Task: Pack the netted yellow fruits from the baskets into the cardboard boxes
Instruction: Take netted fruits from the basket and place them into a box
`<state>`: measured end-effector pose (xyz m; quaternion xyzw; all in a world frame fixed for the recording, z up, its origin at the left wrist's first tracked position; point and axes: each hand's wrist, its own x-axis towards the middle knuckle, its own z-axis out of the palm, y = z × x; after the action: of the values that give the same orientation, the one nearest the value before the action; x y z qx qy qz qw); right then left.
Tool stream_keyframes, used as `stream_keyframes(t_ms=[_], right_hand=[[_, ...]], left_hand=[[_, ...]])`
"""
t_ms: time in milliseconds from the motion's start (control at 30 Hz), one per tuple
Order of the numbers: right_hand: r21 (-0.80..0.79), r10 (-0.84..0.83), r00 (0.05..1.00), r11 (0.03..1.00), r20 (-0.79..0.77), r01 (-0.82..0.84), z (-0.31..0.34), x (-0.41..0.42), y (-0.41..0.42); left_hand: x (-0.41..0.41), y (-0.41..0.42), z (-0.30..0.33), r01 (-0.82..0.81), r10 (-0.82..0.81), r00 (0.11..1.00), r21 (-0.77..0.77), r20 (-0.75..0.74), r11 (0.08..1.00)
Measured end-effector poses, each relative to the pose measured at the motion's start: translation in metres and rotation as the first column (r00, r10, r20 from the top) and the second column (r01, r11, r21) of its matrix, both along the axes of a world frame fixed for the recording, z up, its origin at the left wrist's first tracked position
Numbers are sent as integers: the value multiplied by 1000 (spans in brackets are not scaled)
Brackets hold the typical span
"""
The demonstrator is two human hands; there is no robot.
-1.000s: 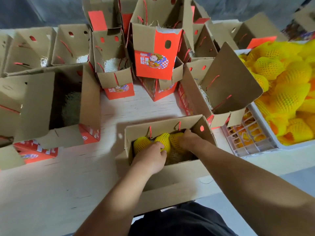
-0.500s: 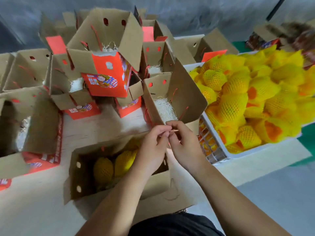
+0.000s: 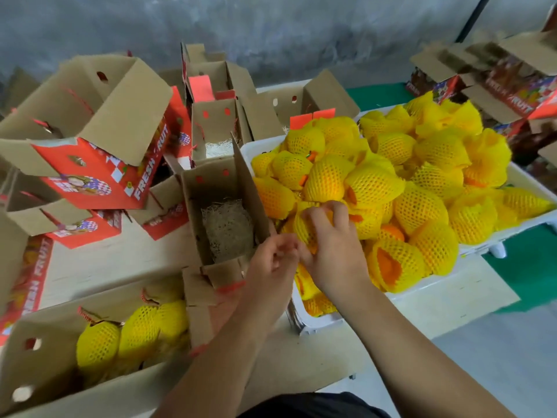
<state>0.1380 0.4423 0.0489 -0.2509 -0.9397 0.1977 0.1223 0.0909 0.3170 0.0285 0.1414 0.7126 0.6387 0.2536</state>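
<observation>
Nearest, left of the white basket: open cardboard box on the pale worktop, holding netted yellow fruits side by side; red cord handles at its rim.

Left hand: at the basket's near-left corner, fingers loosely curled, holding nothing that can be made out.

Right hand: over the basket's near edge, fingers curled round one netted fruit on the heap.

Empty box: upright against the basket's left wall, flaps open, pale shredded padding at the bottom.

Basket contents: heaped fruit pile in yellow foam netting, orange skin showing through several nets.

Left of the basket, farther: red printed boxes, flaps raised, lettered "FRESH FRUIT" in white with a cartoon figure; more of the same behind.

Beyond the basket's far-right corner: blurred dark boxes, "FRUIT" partly legible; grey wall behind.
</observation>
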Motion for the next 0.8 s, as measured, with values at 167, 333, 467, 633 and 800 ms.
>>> stream_keyframes(t_ms=[167,333,467,633,800], right_hand=[[-165,29,970,984,-241,-71,-6,15,5],[-233,26,933,966,-358,-116,5,35,16],[-188,302,904,911,-302,-367,17,52,24],[-180,336,921,911,-198,-371,28,86,86],[-162,387,762,920,519,-357,14,109,135]], left_hand=[[8,17,12,-47,46,997,12,65,999],[12,27,23,153,-166,972,84,167,985],[10,30,21,60,-112,945,174,308,983],[8,25,15,-112,-18,863,227,505,967],[16,28,12,-107,-48,845,256,532,961]])
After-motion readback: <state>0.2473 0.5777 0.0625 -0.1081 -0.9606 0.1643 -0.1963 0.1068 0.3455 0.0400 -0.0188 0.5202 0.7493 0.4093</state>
